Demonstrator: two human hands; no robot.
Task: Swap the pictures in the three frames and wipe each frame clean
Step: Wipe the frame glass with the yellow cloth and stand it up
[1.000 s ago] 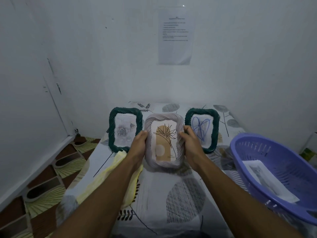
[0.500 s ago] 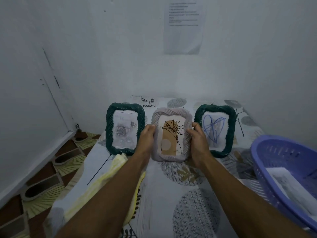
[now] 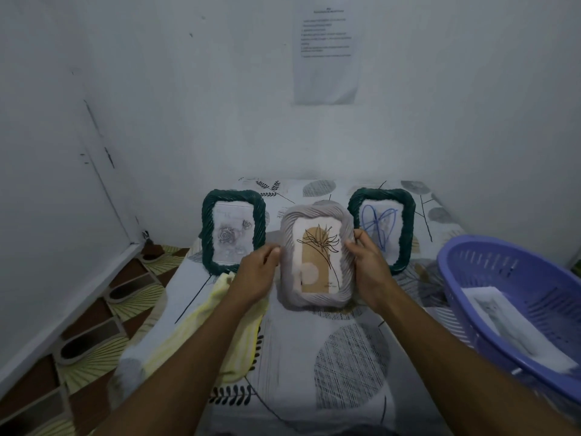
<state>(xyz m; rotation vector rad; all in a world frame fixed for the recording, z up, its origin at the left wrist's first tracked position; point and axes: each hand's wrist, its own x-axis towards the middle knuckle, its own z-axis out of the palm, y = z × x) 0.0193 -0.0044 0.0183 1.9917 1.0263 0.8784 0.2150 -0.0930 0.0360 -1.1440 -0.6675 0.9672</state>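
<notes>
On the big table [image 3: 345,366] with the leafy sheet: a purple basket [image 3: 534,278] at the right with a paper [image 3: 509,325] inside, and a yellow cloth [image 3: 204,313] at the left, partly under the left arm. Near the back, two frames standing up: the left green frame [image 3: 234,231] with grey roses, the right green frame [image 3: 386,228] with blue scribbles.

Between them and a bit nearer, the grey frame [image 3: 316,259] with the plant picture, tipped back. Held by both long sides: left hand [image 3: 254,278] on its left edge, right hand [image 3: 371,272] on its right edge, fingers curled round the rim. Hard to tell whether lifted off the sheet or resting on it.

Probably time to turn it over and open the back. Hold tight on both sides, turn slowly, stay clear of the green frames just beside, then lay it face down on the soft sheet.
</notes>
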